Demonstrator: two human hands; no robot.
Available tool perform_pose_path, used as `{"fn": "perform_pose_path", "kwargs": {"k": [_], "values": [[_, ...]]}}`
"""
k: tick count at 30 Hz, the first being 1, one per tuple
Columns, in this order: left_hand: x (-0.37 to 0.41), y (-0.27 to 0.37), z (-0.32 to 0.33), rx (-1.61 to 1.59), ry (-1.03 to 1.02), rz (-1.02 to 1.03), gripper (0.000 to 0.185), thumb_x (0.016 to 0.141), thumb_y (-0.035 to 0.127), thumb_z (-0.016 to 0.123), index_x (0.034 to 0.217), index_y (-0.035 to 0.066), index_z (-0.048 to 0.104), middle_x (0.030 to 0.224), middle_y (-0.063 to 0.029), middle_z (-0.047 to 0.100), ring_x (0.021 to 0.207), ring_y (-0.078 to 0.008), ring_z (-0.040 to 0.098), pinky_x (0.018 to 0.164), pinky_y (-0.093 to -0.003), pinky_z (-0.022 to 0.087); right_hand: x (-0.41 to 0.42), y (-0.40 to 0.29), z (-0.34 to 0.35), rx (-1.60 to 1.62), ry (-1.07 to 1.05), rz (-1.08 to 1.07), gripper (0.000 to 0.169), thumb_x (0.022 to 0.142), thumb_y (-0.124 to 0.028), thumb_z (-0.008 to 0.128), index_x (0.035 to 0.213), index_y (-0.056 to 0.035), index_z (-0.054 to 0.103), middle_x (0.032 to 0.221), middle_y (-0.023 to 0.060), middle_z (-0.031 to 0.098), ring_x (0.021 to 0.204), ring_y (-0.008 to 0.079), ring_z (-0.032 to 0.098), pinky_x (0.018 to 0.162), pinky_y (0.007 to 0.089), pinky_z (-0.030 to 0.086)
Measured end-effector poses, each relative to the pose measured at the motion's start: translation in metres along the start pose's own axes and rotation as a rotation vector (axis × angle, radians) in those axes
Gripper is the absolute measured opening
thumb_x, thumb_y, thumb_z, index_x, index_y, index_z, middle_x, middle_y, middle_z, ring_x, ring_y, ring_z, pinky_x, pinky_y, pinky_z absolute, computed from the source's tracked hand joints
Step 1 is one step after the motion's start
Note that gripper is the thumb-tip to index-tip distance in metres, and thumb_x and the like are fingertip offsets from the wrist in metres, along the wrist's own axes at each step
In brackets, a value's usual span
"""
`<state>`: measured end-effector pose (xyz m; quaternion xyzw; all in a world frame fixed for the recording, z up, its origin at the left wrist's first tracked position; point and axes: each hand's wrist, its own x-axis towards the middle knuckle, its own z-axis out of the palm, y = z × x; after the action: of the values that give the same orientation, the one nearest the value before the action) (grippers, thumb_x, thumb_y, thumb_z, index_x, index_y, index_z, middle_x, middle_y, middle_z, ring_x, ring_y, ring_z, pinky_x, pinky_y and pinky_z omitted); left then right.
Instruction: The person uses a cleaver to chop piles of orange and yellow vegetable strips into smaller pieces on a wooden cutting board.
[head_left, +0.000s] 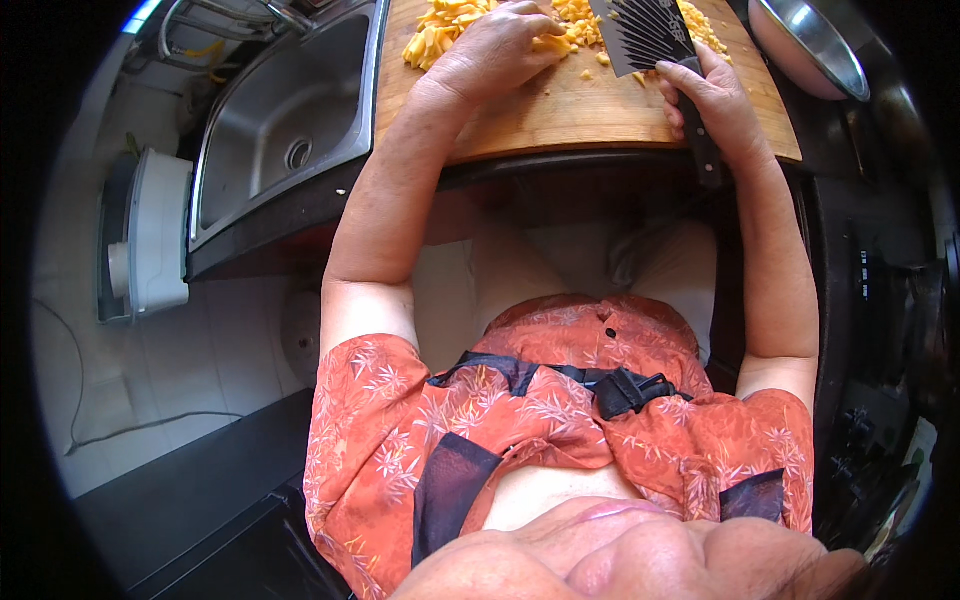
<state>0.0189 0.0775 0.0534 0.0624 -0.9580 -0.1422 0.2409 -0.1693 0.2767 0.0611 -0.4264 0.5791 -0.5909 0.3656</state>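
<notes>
A wooden cutting board (555, 127) lies before me, its far part cut off by the top of the picture. My right hand (712, 97) grips the black riveted handle (703, 142) of a broad kitchen cleaver. The cleaver's blade (645, 37) is dark, patterned and bears writing; it stands over small diced orange pieces (701, 30). My left hand (502, 49), fingers bent, holds some orange vegetable strips (551, 54) on the board, left of the blade. Beside that hand lies a heap of longer orange strips (439, 34). The exact vegetable cannot be told.
Left of the board is a stainless steel sink (300, 97) with a drain (298, 154). A metal bowl (814, 49) stands at the board's right. A white plastic container (159, 232) is beyond the sink's left edge. The dark counter edge (270, 232) runs along the front.
</notes>
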Motion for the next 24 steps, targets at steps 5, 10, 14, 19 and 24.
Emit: {"fn": "perform_pose_path", "kwargs": {"k": [5,10,14,19,24], "values": [[0.001,-0.014,0.001,0.058,0.005,0.111,0.014,0.081,0.014,0.068,0.092,0.006,0.070,0.096,-0.0138,0.064,0.095,-0.0331,0.061,0.085,-0.0420,0.050,0.004,0.003,-0.001,-0.013,-0.032,-0.053,0.015,0.098,-0.018,0.062,0.104,-0.0085,0.053,0.070,-0.0003,0.055,0.050,0.0079,0.054,0.044,0.0235,0.046],[0.002,-0.001,-0.001,0.311,0.006,0.175,0.013,0.083,0.017,0.063,0.090,0.009,0.070,0.093,-0.0100,0.066,0.093,-0.0286,0.064,0.084,-0.0396,0.052,0.000,-0.003,0.001,0.025,-0.029,-0.024,0.015,0.097,-0.020,0.063,0.096,-0.0086,0.053,0.068,-0.0002,0.057,0.051,0.0076,0.055,0.046,0.0234,0.048],[0.028,-0.025,0.018,0.262,0.106,0.154,0.010,0.087,0.019,0.064,0.089,0.011,0.068,0.092,-0.0080,0.069,0.090,-0.0272,0.069,0.080,-0.0382,0.057,0.001,-0.006,-0.002,-0.039,-0.016,0.003,0.016,0.097,-0.020,0.063,0.096,-0.0085,0.052,0.068,-0.0005,0.056,0.051,0.0078,0.055,0.045,0.0238,0.048],[0.031,-0.025,0.024,0.320,0.138,0.144,0.009,0.089,0.018,0.062,0.086,0.012,0.068,0.091,-0.0078,0.068,0.090,-0.0262,0.069,0.078,-0.0380,0.057,0.006,-0.014,0.001,-0.174,-0.024,0.070,0.016,0.096,-0.019,0.063,0.095,-0.0078,0.052,0.067,-0.0003,0.056,0.049,0.0082,0.054,0.045,0.0241,0.048],[0.030,-0.021,0.028,0.269,0.190,0.107,0.011,0.089,0.015,0.059,0.093,0.012,0.069,0.094,-0.0084,0.068,0.091,-0.0277,0.068,0.079,-0.0397,0.057,0.006,-0.044,0.012,-0.449,-0.122,0.072,0.019,0.097,-0.019,0.060,0.097,-0.0022,0.052,0.065,0.0013,0.054,0.048,0.0095,0.055,0.042,0.0254,0.048]]}}
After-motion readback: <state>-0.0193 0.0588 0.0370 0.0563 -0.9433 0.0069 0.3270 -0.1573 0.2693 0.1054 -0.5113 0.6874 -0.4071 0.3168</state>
